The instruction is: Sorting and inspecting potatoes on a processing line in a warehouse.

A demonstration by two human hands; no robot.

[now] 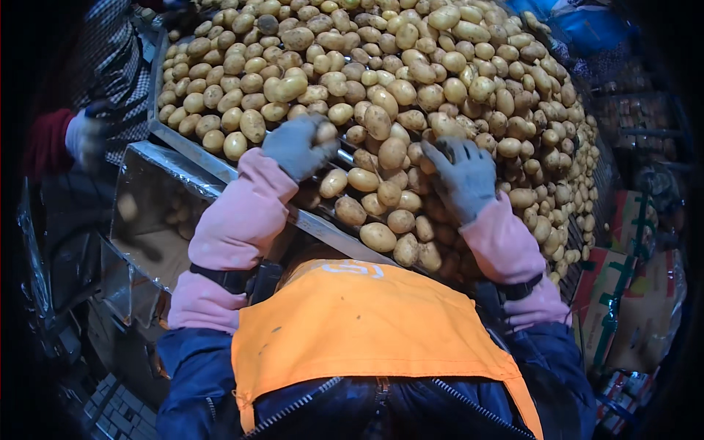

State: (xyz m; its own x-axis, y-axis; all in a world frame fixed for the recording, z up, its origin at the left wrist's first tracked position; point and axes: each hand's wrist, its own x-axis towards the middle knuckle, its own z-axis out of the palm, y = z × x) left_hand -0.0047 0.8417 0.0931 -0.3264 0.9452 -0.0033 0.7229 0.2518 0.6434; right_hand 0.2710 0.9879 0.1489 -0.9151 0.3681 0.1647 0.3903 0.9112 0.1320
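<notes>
A broad heap of potatoes (392, 152) covers a metal-edged sorting table in front of me. My left hand (297, 147), in a grey glove, curls its fingers and thumb about a potato (325, 133) near the table's front edge. To the right, my right hand (466, 176), gloved alike, rests with fingers apart over the heap. Potatoes touch its fingertips and thumb side, and its palm is hidden from above. Between the two hands lie several loose potatoes, with a bit of the metal bars showing beside the left hand.
The table's metal rim (345, 238) runs along my front. At the left stands an open cardboard box (158, 246) lined with clear plastic, a few potatoes inside. A co-worker's gloved hand (86, 139), blurred, is above its far side. Taped cartons (609, 293) are stacked at right.
</notes>
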